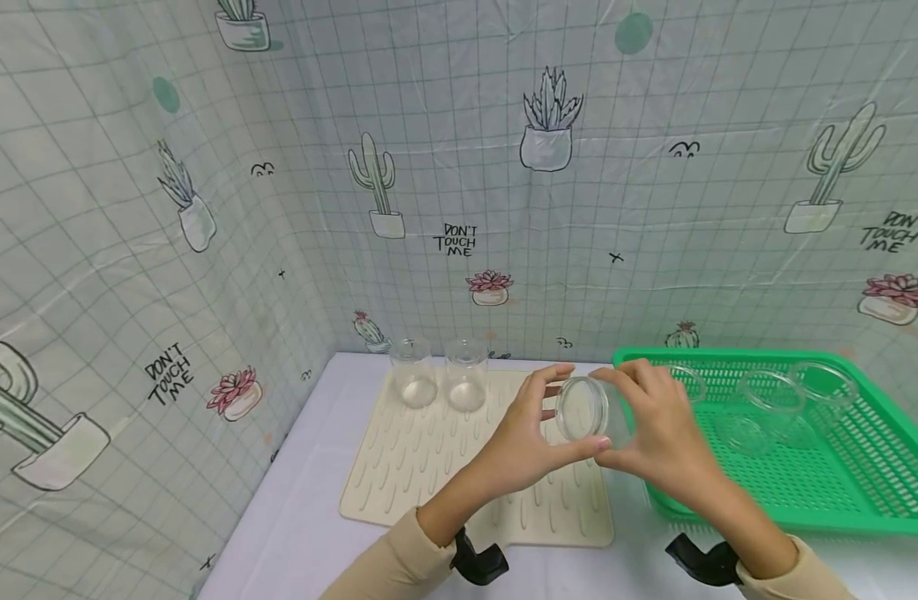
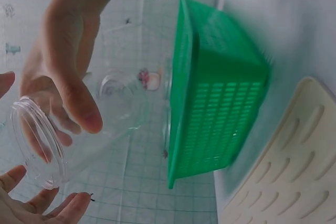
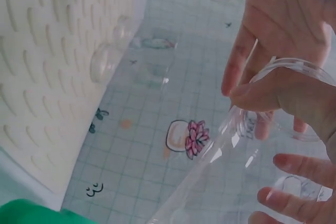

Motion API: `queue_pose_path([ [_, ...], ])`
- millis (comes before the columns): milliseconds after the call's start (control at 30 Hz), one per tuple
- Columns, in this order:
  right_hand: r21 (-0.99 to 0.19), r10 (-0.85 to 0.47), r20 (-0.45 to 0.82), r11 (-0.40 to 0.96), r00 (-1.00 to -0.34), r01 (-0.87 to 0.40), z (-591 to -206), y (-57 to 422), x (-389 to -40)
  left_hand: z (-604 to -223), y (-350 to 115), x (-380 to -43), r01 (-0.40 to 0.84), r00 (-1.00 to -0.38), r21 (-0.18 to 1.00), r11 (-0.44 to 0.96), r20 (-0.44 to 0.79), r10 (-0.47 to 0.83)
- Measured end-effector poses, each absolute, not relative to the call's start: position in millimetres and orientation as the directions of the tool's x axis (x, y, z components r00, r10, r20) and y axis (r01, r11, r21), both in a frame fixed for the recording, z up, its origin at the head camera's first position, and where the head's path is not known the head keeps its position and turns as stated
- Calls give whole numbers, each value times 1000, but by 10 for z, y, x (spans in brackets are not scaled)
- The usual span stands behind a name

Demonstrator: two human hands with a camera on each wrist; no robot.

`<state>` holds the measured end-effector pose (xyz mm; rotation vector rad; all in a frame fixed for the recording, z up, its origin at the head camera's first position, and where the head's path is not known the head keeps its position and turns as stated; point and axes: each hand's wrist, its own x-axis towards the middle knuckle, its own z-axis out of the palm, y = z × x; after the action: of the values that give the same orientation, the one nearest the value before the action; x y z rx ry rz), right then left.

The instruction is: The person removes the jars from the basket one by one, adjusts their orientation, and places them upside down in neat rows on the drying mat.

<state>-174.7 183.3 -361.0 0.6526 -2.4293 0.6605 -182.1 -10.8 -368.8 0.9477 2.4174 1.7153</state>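
A clear jar (image 1: pixel 580 408) with a threaded rim lies sideways between both hands, its mouth toward the left hand. My right hand (image 1: pixel 657 425) grips its body, fingers above and thumb below; in the left wrist view the right thumb lies across the wall near the jar's mouth (image 2: pixel 39 145). Around the rim, my left hand (image 1: pixel 514 437) is spread, thumb low and fingers high. In the right wrist view, the left hand's palm (image 3: pixel 289 30) shows with fingers fairly straight beside the rim.
A cream ridged mat (image 1: pixel 406 467) lies under the hands, with two clear jars (image 1: pixel 416 387) standing at its back left. To the right, a green basket (image 1: pixel 774 521) holds several clear jars (image 1: pixel 770 396). A patterned cloth (image 1: pixel 489 200) hangs behind the white table.
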Motion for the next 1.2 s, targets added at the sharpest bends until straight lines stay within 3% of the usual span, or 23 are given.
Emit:
queue_pose_path([
  [833, -179, -381, 635, 773, -672, -609, -3614, 1711, -1766, -3729, -132, -1840, 469, -826, 853, 229, 332, 455],
  [1033, -282, -364, 649, 701, -668, -655, -3543, 1793, -1777, -3646, -172, -1827, 438, -841, 872, 217, 312, 443],
  [1200, -517, -273, 583, 602, -765, -608, -3482, 1918, -1752, -3430, -222, -1727, 392, -861, 897, 206, 279, 425],
])
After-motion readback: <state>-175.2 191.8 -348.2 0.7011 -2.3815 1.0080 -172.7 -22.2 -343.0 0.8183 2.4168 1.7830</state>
